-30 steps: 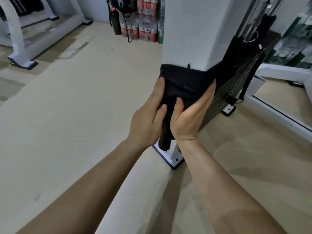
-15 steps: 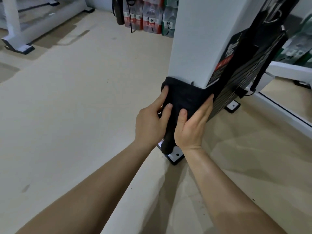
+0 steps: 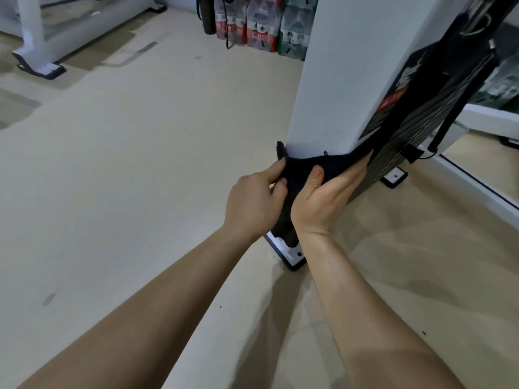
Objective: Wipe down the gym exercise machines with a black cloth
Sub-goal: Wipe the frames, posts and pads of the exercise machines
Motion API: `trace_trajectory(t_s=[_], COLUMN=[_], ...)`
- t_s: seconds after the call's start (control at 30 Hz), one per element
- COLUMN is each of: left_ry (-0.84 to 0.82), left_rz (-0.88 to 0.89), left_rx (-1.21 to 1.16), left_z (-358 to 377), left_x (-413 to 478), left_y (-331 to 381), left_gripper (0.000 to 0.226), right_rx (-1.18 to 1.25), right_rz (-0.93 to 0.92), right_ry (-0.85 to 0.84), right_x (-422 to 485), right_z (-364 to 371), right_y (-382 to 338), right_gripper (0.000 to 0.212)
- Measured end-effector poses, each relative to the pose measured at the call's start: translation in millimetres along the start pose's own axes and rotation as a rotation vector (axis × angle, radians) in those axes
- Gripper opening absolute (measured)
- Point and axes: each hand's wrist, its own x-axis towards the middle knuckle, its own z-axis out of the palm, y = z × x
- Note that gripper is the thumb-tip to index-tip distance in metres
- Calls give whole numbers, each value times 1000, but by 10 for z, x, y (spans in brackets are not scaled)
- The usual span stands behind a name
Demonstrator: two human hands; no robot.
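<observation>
A black cloth (image 3: 302,171) is wrapped round the lower end of a white machine column (image 3: 337,80), just above its bolted foot plate (image 3: 290,255). My left hand (image 3: 254,204) pinches the cloth's left edge between thumb and fingers. My right hand (image 3: 327,197) grips the cloth from the right, thumb on the front, fingers stretched along the column's right side. A tail of cloth hangs down between my wrists. A black weight stack (image 3: 415,113) with a red label sits on the column's right face.
Packs of water bottles (image 3: 261,21) stand against the far wall. Another white machine frame (image 3: 42,49) rests on the floor at far left. A white base rail (image 3: 477,178) runs along the floor at right. Beige floor spreads to the left.
Both hands have slid the cloth down the column toward its foot. My left fingers have curled from flat on the cloth to pinching its edge.
</observation>
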Motion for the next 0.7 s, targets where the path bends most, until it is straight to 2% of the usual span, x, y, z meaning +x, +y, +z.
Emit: trace_trajectory(t_s=[0.17, 0.27, 0.4, 0.53, 0.7], left_ry=[-76, -177, -274, -373, -479], left_rz=[-7, 4, -51, -97, -137], left_rx=[32, 53, 19, 58, 183], left_z=[131, 293, 512, 727, 858], left_x=[44, 6, -2, -9, -114], left_y=[-270, -469, -704, -888, -1036], left_gripper=[61, 60, 56, 48, 53], right_rx=[-23, -38, -21, -39, -132], right_rz=[25, 82, 209, 371, 555], right_ry=[-3, -65, -142, -214, -367], right_x=[-300, -564, -906, -1205, -1503], right_z=[101, 145, 221, 266, 231], right_y=[310, 546, 839, 1027, 1174], right_gripper=[77, 80, 83, 76, 75])
